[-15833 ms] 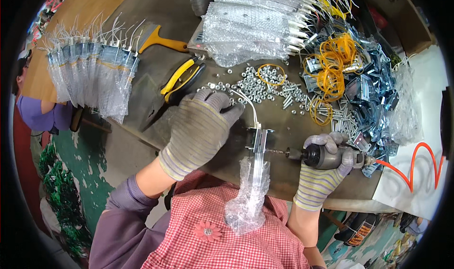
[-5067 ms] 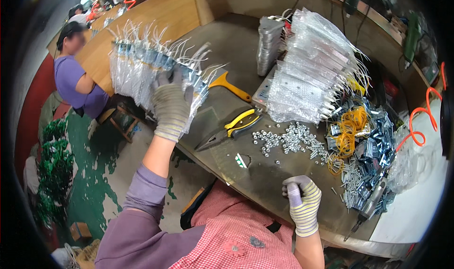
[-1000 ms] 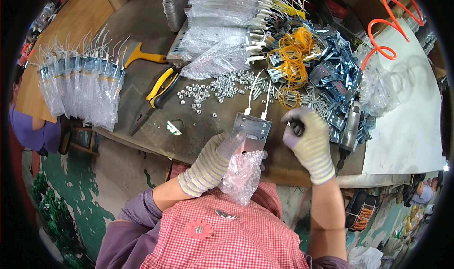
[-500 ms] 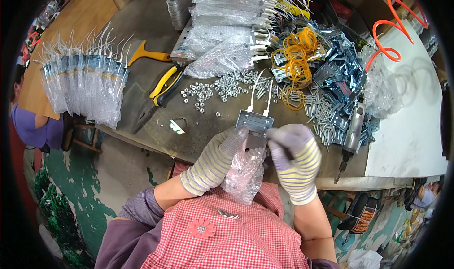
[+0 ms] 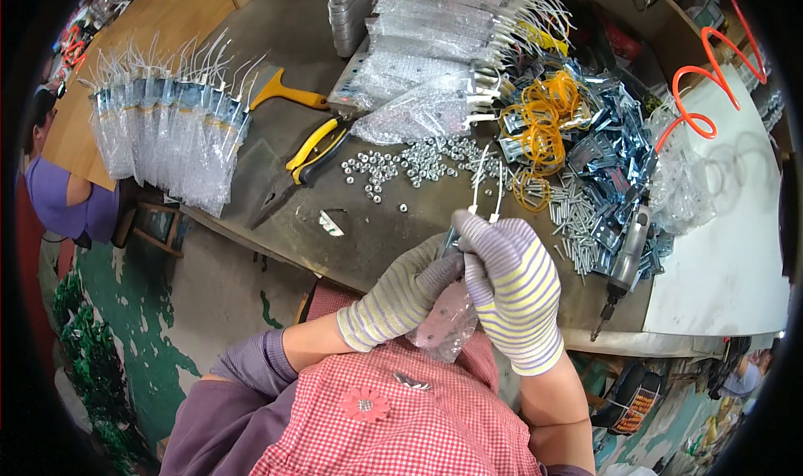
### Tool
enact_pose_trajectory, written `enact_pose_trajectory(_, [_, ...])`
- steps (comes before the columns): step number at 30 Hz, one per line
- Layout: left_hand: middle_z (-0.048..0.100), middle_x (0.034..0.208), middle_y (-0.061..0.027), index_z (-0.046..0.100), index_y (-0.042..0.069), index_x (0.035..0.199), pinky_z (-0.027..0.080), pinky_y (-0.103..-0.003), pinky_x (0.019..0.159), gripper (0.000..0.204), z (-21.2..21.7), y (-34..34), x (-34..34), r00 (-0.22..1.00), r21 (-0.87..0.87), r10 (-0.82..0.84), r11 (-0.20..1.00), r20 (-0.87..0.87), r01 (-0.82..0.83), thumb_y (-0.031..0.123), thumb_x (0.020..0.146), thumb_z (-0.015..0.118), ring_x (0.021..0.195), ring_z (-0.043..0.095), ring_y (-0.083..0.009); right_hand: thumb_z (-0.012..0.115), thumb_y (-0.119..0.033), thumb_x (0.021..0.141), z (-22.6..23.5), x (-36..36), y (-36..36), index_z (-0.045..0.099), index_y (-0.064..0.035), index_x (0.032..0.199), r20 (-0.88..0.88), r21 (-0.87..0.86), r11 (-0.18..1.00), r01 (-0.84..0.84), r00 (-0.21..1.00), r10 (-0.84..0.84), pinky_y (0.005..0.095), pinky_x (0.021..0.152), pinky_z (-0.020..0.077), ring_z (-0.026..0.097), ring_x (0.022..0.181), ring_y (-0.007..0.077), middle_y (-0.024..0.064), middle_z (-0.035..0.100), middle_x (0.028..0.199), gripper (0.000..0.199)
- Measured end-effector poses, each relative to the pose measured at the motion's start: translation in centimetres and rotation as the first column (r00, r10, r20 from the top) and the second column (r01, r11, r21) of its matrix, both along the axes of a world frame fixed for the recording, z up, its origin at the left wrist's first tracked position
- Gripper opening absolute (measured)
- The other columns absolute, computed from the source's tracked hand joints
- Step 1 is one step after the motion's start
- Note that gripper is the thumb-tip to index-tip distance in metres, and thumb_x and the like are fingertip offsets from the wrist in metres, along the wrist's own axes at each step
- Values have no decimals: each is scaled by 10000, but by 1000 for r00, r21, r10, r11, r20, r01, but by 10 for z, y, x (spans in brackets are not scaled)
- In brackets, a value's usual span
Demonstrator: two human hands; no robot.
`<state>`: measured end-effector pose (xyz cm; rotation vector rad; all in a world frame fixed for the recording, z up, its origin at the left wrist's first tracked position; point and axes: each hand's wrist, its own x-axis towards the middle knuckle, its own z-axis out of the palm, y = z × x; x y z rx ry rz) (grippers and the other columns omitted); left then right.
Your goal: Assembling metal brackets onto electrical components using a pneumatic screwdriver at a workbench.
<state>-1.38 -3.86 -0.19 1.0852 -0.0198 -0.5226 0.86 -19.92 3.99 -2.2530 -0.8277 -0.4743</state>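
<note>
In front of my apron I hold a bubble-wrap-wrapped part (image 5: pixel 449 321) with two white wire leads (image 5: pixel 478 183) pointing away from me. My left hand (image 5: pixel 397 292), in a striped glove, grips it from the left with the thumb on top. From the right, my gloved right hand (image 5: pixel 520 296) closes its fingers over the metal end. Only a sliver of the bluish metal plate (image 5: pixel 452 240) shows between the hands. Whether a small thing is pinched in my right fingertips is hidden. Beyond the hands lie loose nuts (image 5: pixel 427 162) and screws (image 5: pixel 573 221).
Yellow rubber bands (image 5: pixel 548 137) lie on a heap of metal brackets (image 5: pixel 615 154) at right, beside a power screwdriver (image 5: pixel 627 254) and coiled orange hose (image 5: pixel 698 120). Pliers (image 5: pixel 314 154) and a scraper (image 5: pixel 288 93) lie left. Wrapped parts stack at the back (image 5: pixel 427 66) and left (image 5: pixel 171 141).
My right hand has moved from the plate's right side onto its top, covering it. The wrapped part has tilted, and the whole scene has shifted slightly right in view.
</note>
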Motion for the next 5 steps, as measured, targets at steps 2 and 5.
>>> enact_pose_trajectory(2, [601,1223,-43,473,25,1382,454,-261,964,403,-2,3,-2,998,57,-27,998,55,24,234,1038,487,1108,549,-105,628,-123,736,2,1,0,657,-29,1151,72,-103,995,17,997,-10,393,706,525,637,799,283,94,664,848,427])
enact_pose_trajectory(5, [546,1310,-77,396,44,1440,420,-288,1029,497,-4,2,1,999,-70,-29,997,-27,27,293,1024,498,1182,517,-133,620,-117,735,-6,3,-3,669,-39,1131,217,-95,995,-24,975,44,392,736,538,653,876,279,93,694,931,406])
